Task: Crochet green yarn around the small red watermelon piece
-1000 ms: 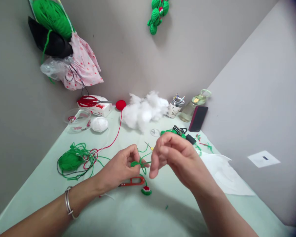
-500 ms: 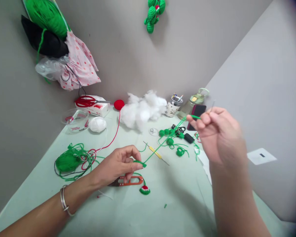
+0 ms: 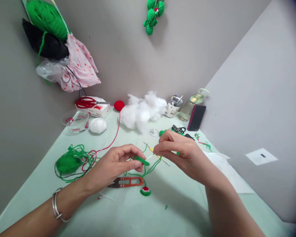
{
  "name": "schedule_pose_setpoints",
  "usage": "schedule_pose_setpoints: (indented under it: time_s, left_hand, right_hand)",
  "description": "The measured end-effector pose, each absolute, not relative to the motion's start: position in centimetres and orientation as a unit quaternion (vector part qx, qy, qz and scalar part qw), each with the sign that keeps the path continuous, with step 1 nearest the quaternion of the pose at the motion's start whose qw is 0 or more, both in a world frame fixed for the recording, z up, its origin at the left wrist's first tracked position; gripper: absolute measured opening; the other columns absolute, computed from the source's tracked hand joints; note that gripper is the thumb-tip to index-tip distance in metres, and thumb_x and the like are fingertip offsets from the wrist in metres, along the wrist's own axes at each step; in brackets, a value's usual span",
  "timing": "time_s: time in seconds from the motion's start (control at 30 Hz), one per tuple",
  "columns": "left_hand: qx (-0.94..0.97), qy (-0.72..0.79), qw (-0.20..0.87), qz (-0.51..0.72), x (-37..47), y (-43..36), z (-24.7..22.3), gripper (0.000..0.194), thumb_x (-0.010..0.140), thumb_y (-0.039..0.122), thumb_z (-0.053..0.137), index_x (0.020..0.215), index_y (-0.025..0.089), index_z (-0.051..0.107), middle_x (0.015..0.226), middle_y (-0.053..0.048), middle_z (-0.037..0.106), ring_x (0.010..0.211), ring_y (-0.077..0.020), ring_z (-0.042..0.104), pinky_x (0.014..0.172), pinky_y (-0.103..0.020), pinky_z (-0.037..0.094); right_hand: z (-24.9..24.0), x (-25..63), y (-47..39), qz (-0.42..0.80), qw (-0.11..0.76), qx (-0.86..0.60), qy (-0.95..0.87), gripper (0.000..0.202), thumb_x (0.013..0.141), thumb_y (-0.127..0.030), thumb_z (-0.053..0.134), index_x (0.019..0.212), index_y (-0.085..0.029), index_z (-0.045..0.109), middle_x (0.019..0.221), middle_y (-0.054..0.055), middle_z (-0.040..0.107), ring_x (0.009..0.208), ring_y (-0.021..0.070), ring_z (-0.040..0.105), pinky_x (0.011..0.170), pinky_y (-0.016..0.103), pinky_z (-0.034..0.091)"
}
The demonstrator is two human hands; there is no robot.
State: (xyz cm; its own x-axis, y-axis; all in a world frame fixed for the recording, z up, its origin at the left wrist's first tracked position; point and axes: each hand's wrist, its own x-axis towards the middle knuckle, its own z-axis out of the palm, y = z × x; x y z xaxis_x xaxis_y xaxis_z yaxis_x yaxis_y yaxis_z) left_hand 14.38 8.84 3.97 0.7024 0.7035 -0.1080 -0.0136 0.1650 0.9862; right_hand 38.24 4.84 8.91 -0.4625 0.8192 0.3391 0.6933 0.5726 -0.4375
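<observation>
My left hand (image 3: pixel 127 161) pinches a small green crocheted piece (image 3: pixel 142 161) between thumb and fingers. Close by on the right, my right hand (image 3: pixel 179 149) is closed on a thin needle (image 3: pixel 151 156), whose tip points left at the piece without clearly touching it. Green yarn loops (image 3: pixel 154 166) hang between the hands. Beneath them lie orange thread snips (image 3: pixel 130 181) and a small red, white and green crocheted piece (image 3: pixel 145 191). A yellow-handled crochet hook (image 3: pixel 151 149) rests behind, partly covered by my right hand.
Green yarn (image 3: pixel 68 161) lies tangled at left, near a white ball (image 3: pixel 97 125). Along the back are red scissors (image 3: pixel 86 102), a red ball (image 3: pixel 119 105), white stuffing (image 3: pixel 143 112), a pen cup (image 3: pixel 173 107), a bottle (image 3: pixel 188 107) and a phone (image 3: pixel 196 118).
My right hand has come down and left with the needle, close to my left hand. The yarn, stretched tight before, now hangs slack. My left hand still holds the green piece.
</observation>
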Motion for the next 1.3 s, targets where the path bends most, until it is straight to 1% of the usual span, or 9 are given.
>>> schedule_pose_setpoints:
  time_s: [0.13,0.43,0.77,1.1,1.3]
  left_hand:
    - [0.595,0.287,0.707,0.253,14.45,8.84,4.02,0.011,0.090,0.028,0.068,0.096,0.020,0.068,0.088,0.000,0.069,0.088,-0.0152,0.067,0.088,-0.029,0.051]
    - [0.595,0.289,0.708,0.248,14.35,8.75,4.02,0.010,0.090,0.028,0.067,0.096,0.020,0.068,0.087,0.000,0.069,0.087,-0.0155,0.067,0.087,-0.029,0.052]
    - [0.592,0.290,0.710,0.248,14.47,8.64,4.26,0.010,0.089,0.029,0.067,0.094,0.020,0.068,0.085,-0.001,0.069,0.086,-0.0160,0.067,0.087,-0.030,0.052]
    - [0.591,0.287,0.712,0.248,14.50,8.70,4.13,0.010,0.089,0.028,0.066,0.095,0.020,0.068,0.085,-0.001,0.068,0.086,-0.0157,0.066,0.087,-0.031,0.053]
    - [0.591,0.290,0.712,0.246,14.49,8.65,4.20,0.010,0.089,0.028,0.067,0.094,0.020,0.069,0.085,-0.001,0.069,0.085,-0.0167,0.067,0.087,-0.032,0.053]
  right_hand:
    - [8.71,38.35,4.80,0.099,0.261,-0.440,-0.854,0.020,0.098,-0.013,0.053,0.096,-0.024,0.069,0.086,0.001,0.054,0.074,0.0109,0.055,0.063,0.025,0.042]
    - [8.66,38.09,4.84,0.086,0.241,-0.441,-0.860,0.021,0.100,-0.014,0.050,0.096,-0.023,0.068,0.085,0.002,0.053,0.073,0.0117,0.052,0.061,0.025,0.041]
    - [8.71,38.15,4.84,0.080,0.247,-0.434,-0.863,0.023,0.100,-0.014,0.048,0.095,-0.023,0.069,0.084,0.002,0.054,0.073,0.0121,0.054,0.060,0.025,0.041]
    - [8.57,38.11,4.81,0.089,0.245,-0.434,-0.862,0.019,0.099,-0.014,0.051,0.096,-0.023,0.068,0.085,0.001,0.053,0.073,0.0114,0.053,0.062,0.025,0.040]
    - [8.64,38.04,4.71,0.086,0.233,-0.437,-0.864,0.023,0.101,-0.015,0.048,0.096,-0.024,0.069,0.085,0.003,0.054,0.073,0.0122,0.054,0.061,0.025,0.041]
